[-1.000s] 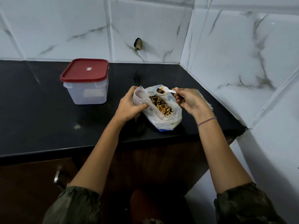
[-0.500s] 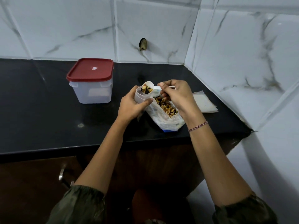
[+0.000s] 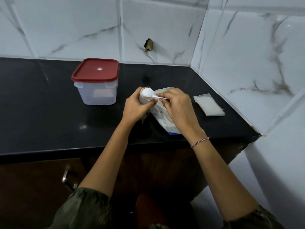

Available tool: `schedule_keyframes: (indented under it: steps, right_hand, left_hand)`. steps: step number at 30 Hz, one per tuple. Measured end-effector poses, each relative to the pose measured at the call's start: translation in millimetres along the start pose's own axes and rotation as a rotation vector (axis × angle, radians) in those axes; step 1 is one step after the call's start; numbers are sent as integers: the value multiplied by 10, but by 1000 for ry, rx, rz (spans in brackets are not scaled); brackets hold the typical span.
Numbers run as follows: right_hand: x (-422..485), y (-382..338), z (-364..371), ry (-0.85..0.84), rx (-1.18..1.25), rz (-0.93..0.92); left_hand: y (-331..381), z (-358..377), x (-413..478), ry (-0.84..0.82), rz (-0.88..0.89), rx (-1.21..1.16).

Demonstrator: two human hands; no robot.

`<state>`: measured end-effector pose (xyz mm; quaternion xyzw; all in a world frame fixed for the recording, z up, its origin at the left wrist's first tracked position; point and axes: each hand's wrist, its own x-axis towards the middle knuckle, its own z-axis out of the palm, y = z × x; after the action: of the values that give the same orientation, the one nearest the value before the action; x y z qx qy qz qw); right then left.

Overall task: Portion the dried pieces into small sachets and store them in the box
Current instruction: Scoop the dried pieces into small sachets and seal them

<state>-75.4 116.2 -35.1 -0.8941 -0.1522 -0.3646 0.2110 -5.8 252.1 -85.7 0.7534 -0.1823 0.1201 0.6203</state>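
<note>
Black counter (image 3: 49, 113), right hand (image 3: 179, 109) palm-down on spoon (image 3: 147, 93)

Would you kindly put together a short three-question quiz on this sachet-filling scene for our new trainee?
1. Multiple choice: the right hand pinches the handle of
A) a metal fork
B) the white plastic spoon
C) a pair of scissors

2. True or false: the clear plastic box has its red lid off.

3. Fill the blank: while the left hand holds the small clear sachet, the stack of flat clear sachets lies on the black countertop to the ____ of both hands.

Key: 1 B; 2 false; 3 right.
</note>
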Motion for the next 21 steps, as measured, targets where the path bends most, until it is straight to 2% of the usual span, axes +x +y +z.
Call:
schedule_keyframes:
  steps: [3,4,8,11,15,21]
  right_hand:
    - [-53,71,34,35,-232,-175]
    - [-57,71,30,43,-278,-154]
    - [2,59,-5,-39,-174,220]
    - [62,107,-42,-123,11,323]
    - [42,125,-27,-97,-64,217]
    - [-24,143,19,10,-340,-178]
  left_hand:
    - [2,4,-2,4,-7,-2]
    - [3,5,-4,3,-9,1]
    - [15,-17,-11,-8,4,22]
    - [26,-21,-10,-17,22,32]
    - [32,-12,-12,-14,31,46]
    - [29,-18,-9,8,26,41]
